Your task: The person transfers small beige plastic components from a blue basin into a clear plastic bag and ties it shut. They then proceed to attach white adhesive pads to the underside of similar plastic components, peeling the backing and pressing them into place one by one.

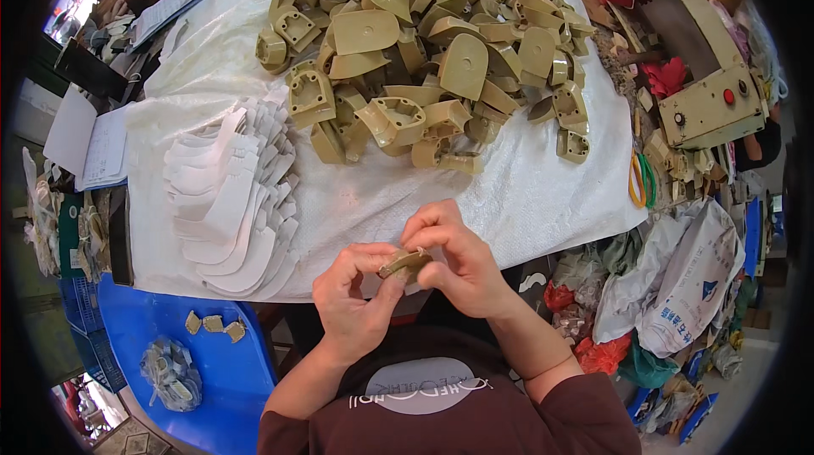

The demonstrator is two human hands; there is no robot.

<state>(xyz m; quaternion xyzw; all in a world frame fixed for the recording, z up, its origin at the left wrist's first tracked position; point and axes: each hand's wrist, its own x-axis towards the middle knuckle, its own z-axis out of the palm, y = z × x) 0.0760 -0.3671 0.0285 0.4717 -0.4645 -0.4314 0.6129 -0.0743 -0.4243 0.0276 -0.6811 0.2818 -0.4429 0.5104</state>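
both hands meet just above the person's chest, low centre of view, over the near edge of the table (pixel 543 200). left hand (pixel 352 302) comes up from lower left, fingers curled, thumb and fingertips pinching the left end of an olive-tan heel piece (pixel 404 262). right hand (pixel 458 264) wraps over from the right, fingers closed on the right end and top of the same part. so both are gripping it, neither open.

heel piece sits between the two hands, long axis roughly left-right with a slight tilt up to the right. mostly hidden by the fingers, only the middle shows. right hand covers more of it and looks like the one carrying it; left just pinches the end.

further out on the white woven sheet: stack of white curved insole-like cutouts (pixel 233 200) to the left, well apart from the hands. big pile of same-coloured plastic heel pieces (pixel 424 48) straight ahead at the far side. blue crate (pixel 212 362) at lower left with a few small tan bits on it. beige control box (pixel 712 107) with a red button at right, bags and clutter below it.
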